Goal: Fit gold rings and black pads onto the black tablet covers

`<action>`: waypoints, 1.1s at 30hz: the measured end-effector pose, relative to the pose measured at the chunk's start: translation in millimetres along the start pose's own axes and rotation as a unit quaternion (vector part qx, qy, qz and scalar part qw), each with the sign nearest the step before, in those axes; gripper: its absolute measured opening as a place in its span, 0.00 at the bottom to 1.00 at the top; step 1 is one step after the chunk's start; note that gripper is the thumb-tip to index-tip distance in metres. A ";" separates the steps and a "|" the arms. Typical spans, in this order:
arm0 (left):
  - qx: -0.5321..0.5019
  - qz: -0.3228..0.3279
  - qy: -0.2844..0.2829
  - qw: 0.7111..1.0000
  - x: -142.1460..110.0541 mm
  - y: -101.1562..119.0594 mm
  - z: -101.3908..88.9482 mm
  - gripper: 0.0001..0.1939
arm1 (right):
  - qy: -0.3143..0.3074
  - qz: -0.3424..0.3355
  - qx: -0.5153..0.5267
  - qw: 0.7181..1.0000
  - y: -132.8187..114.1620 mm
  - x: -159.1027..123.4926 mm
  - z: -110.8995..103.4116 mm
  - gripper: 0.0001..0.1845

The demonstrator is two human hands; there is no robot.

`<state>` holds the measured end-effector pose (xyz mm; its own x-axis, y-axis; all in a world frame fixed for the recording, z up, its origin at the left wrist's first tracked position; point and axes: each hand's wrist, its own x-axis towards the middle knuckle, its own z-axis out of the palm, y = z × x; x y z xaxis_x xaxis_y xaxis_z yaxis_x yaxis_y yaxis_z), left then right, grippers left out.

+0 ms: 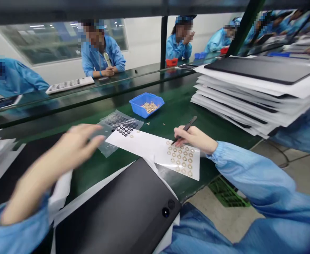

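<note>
Dark tweezers (186, 128) are gripped in my right hand (190, 137), their tip down at a white sheet (147, 143) bearing rows of small gold rings (180, 158). My left hand (81, 144) is in the air, blurred, thumb and fingers apart with nothing between them. Just beyond it lie clear plastic sheets (106, 150) with black ring stickers (125, 130). In front of me rests a dark tablet-like panel (115, 208) with two round lenses at one corner, on white sheeting.
A blue bin (138, 108) of small gold parts stands behind the sheets. At right rises a tall stack of panels between white sheets (231, 102); more panels (20, 158) lie at left. Co-workers in blue (114, 53) sit across the green bench (178, 91).
</note>
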<state>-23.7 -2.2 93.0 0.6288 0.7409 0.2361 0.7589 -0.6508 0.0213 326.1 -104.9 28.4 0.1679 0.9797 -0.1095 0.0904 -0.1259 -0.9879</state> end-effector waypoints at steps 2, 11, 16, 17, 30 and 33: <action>-0.092 0.152 -0.030 0.984 11.9 68.1 23.7 0.22 | -0.012 -0.013 0.010 1.000 8.9 -2.3 5.1 0.23; -0.166 0.273 -0.100 0.942 2.8 140.1 95.2 0.18 | 0.083 -0.080 -0.072 0.991 26.6 -8.6 17.4 0.16; -0.173 0.269 -0.094 0.943 5.1 141.3 91.4 0.17 | 0.065 -0.083 -0.100 0.989 27.4 -7.2 14.9 0.17; -0.176 0.270 -0.090 0.942 5.6 142.0 91.4 0.17 | 0.060 -0.083 -0.098 0.990 27.7 -7.3 14.2 0.18; -0.175 0.288 -0.058 0.940 5.9 140.2 99.5 0.16 | 0.064 -0.086 -0.083 0.991 27.2 -7.6 14.2 0.20; -0.175 0.290 -0.052 0.940 6.0 140.7 99.2 0.16 | 0.063 -0.082 -0.058 0.993 25.7 -8.4 13.2 0.23</action>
<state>103.7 -72.9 1.1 0.9463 0.2457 0.2102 0.1933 -0.9510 0.2412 314.0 -114.3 2.5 0.2631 0.9619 0.0744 0.2384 0.0099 -0.9711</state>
